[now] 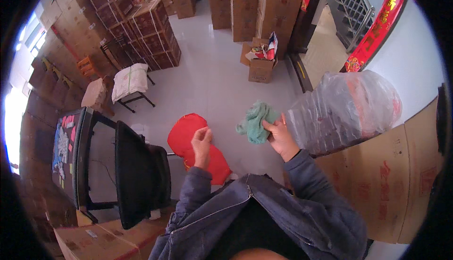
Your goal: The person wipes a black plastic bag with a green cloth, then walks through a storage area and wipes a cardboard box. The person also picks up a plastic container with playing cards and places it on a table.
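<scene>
A crumpled green cloth (258,122) hangs from my right hand (281,138), whose thumb and fingers are closed on it. My left hand (202,144) is closed, its fingertips drawn together; whether anything small sits between them I cannot make out. Below and behind that hand lies a bright red piece (188,130) with a rounded upper end, which looks like cloth or a cushion. It reaches from beyond the hand down toward my jacket (222,208). From this view I cannot tell whether the left hand touches it.
A black monitor-like panel (137,175) stands close at my left. Past it are a folding stool (132,83) with a white cloth and stacked cartons (153,38). An open carton (260,68) sits ahead. To my right are a plastic-wrapped bundle (344,109) and large cardboard boxes (377,184).
</scene>
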`<state>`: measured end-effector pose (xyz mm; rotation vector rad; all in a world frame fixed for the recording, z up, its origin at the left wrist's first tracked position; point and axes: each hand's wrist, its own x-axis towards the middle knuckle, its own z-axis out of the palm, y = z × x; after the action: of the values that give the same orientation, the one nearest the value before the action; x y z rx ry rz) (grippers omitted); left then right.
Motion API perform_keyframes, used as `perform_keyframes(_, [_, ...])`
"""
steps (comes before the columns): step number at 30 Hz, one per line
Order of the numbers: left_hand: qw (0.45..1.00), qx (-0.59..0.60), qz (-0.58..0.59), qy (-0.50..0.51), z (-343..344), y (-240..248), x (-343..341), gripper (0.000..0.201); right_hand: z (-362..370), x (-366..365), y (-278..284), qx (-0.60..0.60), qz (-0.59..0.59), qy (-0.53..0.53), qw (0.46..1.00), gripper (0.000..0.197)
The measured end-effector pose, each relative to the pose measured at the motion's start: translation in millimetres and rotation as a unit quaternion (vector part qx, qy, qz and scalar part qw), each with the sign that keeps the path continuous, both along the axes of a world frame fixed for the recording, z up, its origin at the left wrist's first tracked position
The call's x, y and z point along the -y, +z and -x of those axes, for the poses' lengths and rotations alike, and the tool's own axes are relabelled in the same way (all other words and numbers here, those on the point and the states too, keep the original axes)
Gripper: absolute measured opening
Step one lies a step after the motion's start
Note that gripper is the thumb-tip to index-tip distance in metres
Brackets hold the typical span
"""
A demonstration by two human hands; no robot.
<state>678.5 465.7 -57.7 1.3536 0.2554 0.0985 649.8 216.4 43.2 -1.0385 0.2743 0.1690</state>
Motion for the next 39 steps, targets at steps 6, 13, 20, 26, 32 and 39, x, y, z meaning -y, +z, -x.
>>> perform_keyframes(6, [0.978, 0.057, -0.02, -0.2, -48, 31, 52, 0.043, -50, 7, -4, 0.001, 0.241, 0.08, 0.967, 0.029])
perform_keyframes(13, [0.91, 0.19, -0.21, -0.304, -130, 43, 77, 0.07, -156, 33, -38, 0.219, 0.522, 0.26, 0.782, 0.028])
perform_keyframes(20, [0.926, 0.092, -0.21, -0.298, -265, 33, 112, 0.051, -305, 61, -24, 0.281, 0.522, 0.274, 0.758, 0.031])
perform_keyframes(26, [0.963, 0.013, -0.191, -0.188, -361, 30, 156, 0.022, -411, 93, -12, 0.248, 0.473, 0.211, 0.819, 0.029])
perform_keyframes(32, [0.946, 0.032, -0.3, -0.117, -430, 34, 158, 0.021, -483, 75, -24, 0.237, 0.477, 0.134, 0.836, 0.029])
perform_keyframes(39, [0.988, 0.093, -0.086, -0.09, -536, 24, 128, 0.029, -591, 46, -26, 0.273, 0.461, 0.101, 0.839, 0.022])
